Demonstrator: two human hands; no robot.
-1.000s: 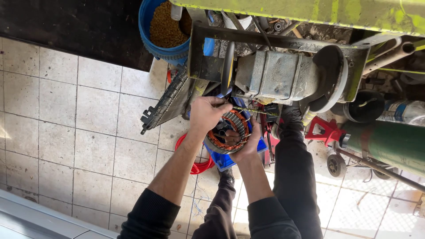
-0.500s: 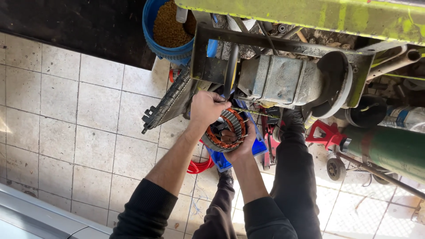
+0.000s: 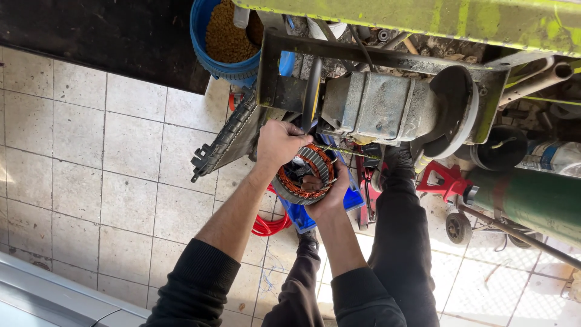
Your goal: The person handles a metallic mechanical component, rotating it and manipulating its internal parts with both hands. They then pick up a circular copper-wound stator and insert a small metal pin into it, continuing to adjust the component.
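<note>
Far left: tiled floor [image 3: 91,163], pale squares, a dark mat beyond it. A blue bucket [image 3: 221,36] of brown pellets stands at the far edge.

Left hand [image 3: 279,142]: I see it laid over the far-left rim of the motor winding [image 3: 302,178], fingers curled down on the ring, so its grip is closed on the winding. A black ribbed part [image 3: 227,139] leans just left of this hand, touching nothing I can confirm.

Centre: the winding is a grey ring with orange-copper coils inside, held above the floor between both hands, just in front of the grey machine [image 3: 387,106]. Its opening faces up toward the camera, so its axis runs roughly toward me. A red hose [image 3: 269,224] and a blue tray [image 3: 302,215] lie beneath it.

Right hand [image 3: 330,194]: it cups the near-right rim from below, fingers wrapped and closed on the winding. Both hands touch it; neither is nearer. The winding sits between the two grips, left hand far, right hand near.

Right: a red jack [image 3: 445,181] and a green cylinder [image 3: 526,197] lie on the floor, well apart from the hands.
</note>
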